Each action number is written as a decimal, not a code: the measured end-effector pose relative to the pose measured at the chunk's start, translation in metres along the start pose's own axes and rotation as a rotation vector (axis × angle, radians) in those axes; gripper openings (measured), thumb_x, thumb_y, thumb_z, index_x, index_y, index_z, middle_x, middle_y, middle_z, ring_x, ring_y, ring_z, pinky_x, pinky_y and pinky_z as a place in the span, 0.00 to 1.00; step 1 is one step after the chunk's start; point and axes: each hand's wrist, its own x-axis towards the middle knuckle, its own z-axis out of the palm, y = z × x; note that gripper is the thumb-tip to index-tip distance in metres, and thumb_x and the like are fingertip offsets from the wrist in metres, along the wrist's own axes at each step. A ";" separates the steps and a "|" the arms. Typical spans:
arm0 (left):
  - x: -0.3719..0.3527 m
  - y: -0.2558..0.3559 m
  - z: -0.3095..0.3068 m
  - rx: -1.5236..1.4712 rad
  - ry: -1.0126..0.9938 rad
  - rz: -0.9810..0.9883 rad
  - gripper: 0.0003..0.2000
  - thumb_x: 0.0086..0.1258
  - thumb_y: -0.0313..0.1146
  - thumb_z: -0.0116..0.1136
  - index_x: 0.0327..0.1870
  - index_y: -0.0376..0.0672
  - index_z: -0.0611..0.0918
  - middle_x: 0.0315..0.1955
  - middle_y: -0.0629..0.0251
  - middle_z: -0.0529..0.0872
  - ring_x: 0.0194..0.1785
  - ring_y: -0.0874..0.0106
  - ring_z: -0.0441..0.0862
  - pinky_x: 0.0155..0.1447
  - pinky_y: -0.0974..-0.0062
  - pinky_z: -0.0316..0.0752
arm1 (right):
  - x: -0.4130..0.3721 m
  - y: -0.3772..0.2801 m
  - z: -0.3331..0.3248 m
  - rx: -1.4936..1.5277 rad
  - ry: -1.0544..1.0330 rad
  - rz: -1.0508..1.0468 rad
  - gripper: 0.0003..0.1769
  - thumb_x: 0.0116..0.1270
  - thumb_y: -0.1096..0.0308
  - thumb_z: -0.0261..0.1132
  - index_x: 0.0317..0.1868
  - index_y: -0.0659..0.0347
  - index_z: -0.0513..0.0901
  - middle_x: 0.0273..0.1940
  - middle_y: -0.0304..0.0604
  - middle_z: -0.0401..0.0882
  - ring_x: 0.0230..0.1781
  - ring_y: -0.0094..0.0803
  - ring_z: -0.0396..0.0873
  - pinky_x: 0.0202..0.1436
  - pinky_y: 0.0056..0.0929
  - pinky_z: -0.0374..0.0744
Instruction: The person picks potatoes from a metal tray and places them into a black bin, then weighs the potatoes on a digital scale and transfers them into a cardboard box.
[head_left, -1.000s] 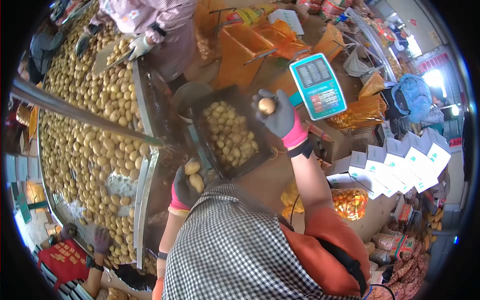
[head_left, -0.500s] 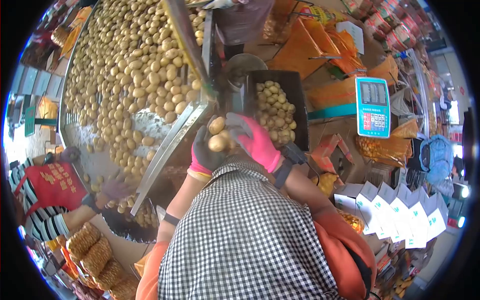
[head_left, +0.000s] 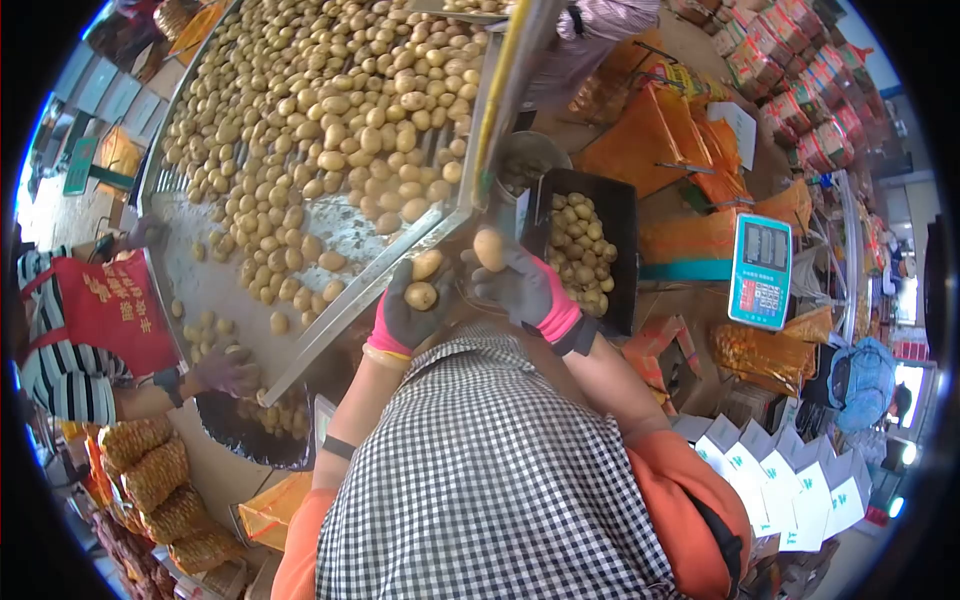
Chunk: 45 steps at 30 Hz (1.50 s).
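My left hand (head_left: 408, 308), in a grey and pink glove, holds two potatoes, an upper one (head_left: 427, 264) and a lower one (head_left: 420, 296). At the base of the fingers of my right hand (head_left: 508, 285), gloved the same way, lies a single potato (head_left: 489, 249). Both hands are just beyond the checked apron (head_left: 490, 450), a small gap between them. Many potatoes (head_left: 340, 130) cover the metal sorting table (head_left: 370, 268) ahead and to the left. Beside my right hand, a black crate (head_left: 622, 255) contains potatoes (head_left: 580, 245).
A co-worker's gloved hand (head_left: 228, 372) is by the table's left edge, above a black-lined container (head_left: 235, 440). A metal bucket (head_left: 535, 150) stands beyond the crate. To the right are a scale (head_left: 760, 270), orange mesh bags (head_left: 640, 130) and white boxes (head_left: 800, 490).
The view has turned, shifting the table and crate rightward. My hands have moved apart, and one potato now rests in my right hand. The co-worker's hand has moved toward the table's end.
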 end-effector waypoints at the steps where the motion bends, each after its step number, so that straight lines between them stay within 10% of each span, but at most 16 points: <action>1: 0.001 0.004 -0.011 -0.005 0.001 0.018 0.25 0.76 0.44 0.57 0.68 0.39 0.71 0.63 0.58 0.77 0.67 0.60 0.73 0.67 0.66 0.76 | 0.004 0.005 0.000 -0.003 -0.011 0.015 0.31 0.76 0.63 0.61 0.75 0.60 0.63 0.61 0.53 0.77 0.51 0.38 0.82 0.53 0.37 0.83; 5: 0.004 0.012 -0.041 0.556 -0.095 0.294 0.22 0.74 0.39 0.60 0.64 0.39 0.74 0.61 0.59 0.78 0.65 0.64 0.75 0.63 0.64 0.78 | 0.021 0.025 0.000 -0.057 -0.044 0.000 0.30 0.72 0.71 0.63 0.73 0.60 0.66 0.60 0.50 0.78 0.51 0.36 0.82 0.56 0.35 0.83; 8: -0.035 0.016 0.003 1.843 0.026 0.761 0.23 0.68 0.29 0.63 0.63 0.38 0.74 0.48 0.63 0.85 0.53 0.72 0.82 0.58 0.67 0.79 | 0.039 0.046 0.019 -0.709 0.066 -0.266 0.33 0.66 0.78 0.68 0.71 0.61 0.69 0.63 0.47 0.77 0.63 0.31 0.77 0.65 0.31 0.78; 9: -0.029 0.019 -0.012 0.957 -0.127 0.404 0.24 0.66 0.27 0.64 0.64 0.38 0.74 0.43 0.65 0.86 0.48 0.72 0.84 0.56 0.68 0.79 | 0.046 0.052 0.024 -0.713 0.033 -0.251 0.33 0.66 0.78 0.68 0.71 0.61 0.69 0.63 0.47 0.77 0.63 0.31 0.77 0.65 0.31 0.78; 11: -0.054 0.021 0.011 1.636 -0.158 0.762 0.26 0.67 0.26 0.64 0.66 0.39 0.72 0.41 0.65 0.86 0.47 0.74 0.83 0.55 0.69 0.78 | 0.060 0.062 0.039 -1.108 -0.015 -0.452 0.36 0.63 0.76 0.70 0.72 0.62 0.68 0.66 0.46 0.76 0.65 0.31 0.75 0.67 0.31 0.76; 15: -0.066 0.034 -0.016 0.809 -0.036 0.364 0.24 0.71 0.30 0.63 0.65 0.38 0.69 0.43 0.64 0.85 0.46 0.68 0.84 0.58 0.68 0.76 | 0.078 0.081 0.056 -1.058 -0.069 -0.307 0.38 0.61 0.72 0.72 0.72 0.63 0.69 0.68 0.48 0.75 0.68 0.33 0.73 0.69 0.32 0.74; 19: -0.092 0.056 -0.028 0.909 0.049 0.544 0.15 0.76 0.33 0.55 0.59 0.38 0.73 0.45 0.58 0.85 0.51 0.63 0.82 0.59 0.64 0.75 | 0.093 0.108 0.066 -1.300 -0.223 -0.376 0.37 0.61 0.70 0.72 0.71 0.62 0.71 0.66 0.50 0.76 0.67 0.36 0.75 0.69 0.35 0.74; 20: -0.103 0.070 -0.040 1.583 0.226 0.561 0.17 0.75 0.32 0.56 0.62 0.37 0.74 0.48 0.52 0.84 0.56 0.56 0.80 0.61 0.58 0.74 | 0.100 0.113 0.073 -1.305 -0.244 -0.370 0.37 0.61 0.70 0.72 0.71 0.62 0.71 0.66 0.50 0.76 0.67 0.36 0.75 0.69 0.35 0.74; 21: -0.112 0.082 -0.052 1.573 0.238 0.578 0.17 0.75 0.32 0.56 0.62 0.37 0.74 0.48 0.52 0.84 0.56 0.56 0.80 0.61 0.58 0.74 | 0.107 0.116 0.080 -1.294 -0.266 -0.332 0.37 0.60 0.68 0.73 0.71 0.62 0.71 0.66 0.50 0.76 0.66 0.38 0.75 0.69 0.35 0.74; 23: -0.131 0.095 -0.063 1.959 0.081 1.232 0.25 0.71 0.29 0.64 0.68 0.40 0.71 0.52 0.59 0.80 0.52 0.58 0.80 0.56 0.62 0.77 | 0.125 0.124 0.096 -1.271 -0.304 -0.254 0.38 0.59 0.66 0.75 0.70 0.62 0.72 0.64 0.50 0.77 0.64 0.40 0.77 0.68 0.36 0.74; 25: -0.150 0.100 -0.061 1.717 0.105 1.245 0.24 0.74 0.34 0.61 0.70 0.48 0.71 0.47 0.59 0.81 0.49 0.61 0.81 0.52 0.64 0.79 | 0.183 0.145 0.064 -1.353 -0.283 -0.148 0.39 0.58 0.62 0.76 0.70 0.60 0.72 0.66 0.51 0.75 0.66 0.42 0.76 0.69 0.36 0.73; 27: -0.174 0.115 -0.066 0.468 0.083 0.542 0.22 0.78 0.42 0.55 0.70 0.50 0.70 0.45 0.57 0.82 0.45 0.64 0.82 0.49 0.67 0.80 | 0.231 0.155 0.061 -1.796 -0.220 -0.248 0.43 0.57 0.45 0.75 0.69 0.57 0.74 0.70 0.60 0.67 0.72 0.54 0.66 0.74 0.43 0.67; 33: -0.214 0.119 -0.110 0.353 0.275 0.712 0.26 0.81 0.48 0.46 0.69 0.36 0.70 0.53 0.53 0.83 0.51 0.63 0.84 0.54 0.63 0.79 | 0.309 0.236 0.095 -1.916 -0.140 -0.226 0.42 0.56 0.43 0.75 0.66 0.57 0.77 0.72 0.59 0.63 0.74 0.54 0.62 0.76 0.44 0.65; 40: -0.222 0.113 -0.136 0.182 0.275 0.792 0.25 0.79 0.43 0.52 0.71 0.41 0.70 0.51 0.57 0.82 0.46 0.70 0.82 0.50 0.72 0.77 | 0.278 0.298 0.134 -1.712 -0.861 -0.133 0.38 0.56 0.51 0.75 0.66 0.58 0.78 0.71 0.56 0.65 0.73 0.54 0.63 0.76 0.44 0.65; 45: -0.232 0.120 -0.121 0.202 0.199 0.797 0.25 0.80 0.44 0.50 0.73 0.43 0.69 0.47 0.60 0.83 0.42 0.71 0.82 0.48 0.72 0.78 | 0.252 0.253 0.139 -1.821 -0.539 -0.249 0.39 0.53 0.57 0.75 0.66 0.57 0.76 0.69 0.55 0.70 0.71 0.53 0.66 0.75 0.45 0.66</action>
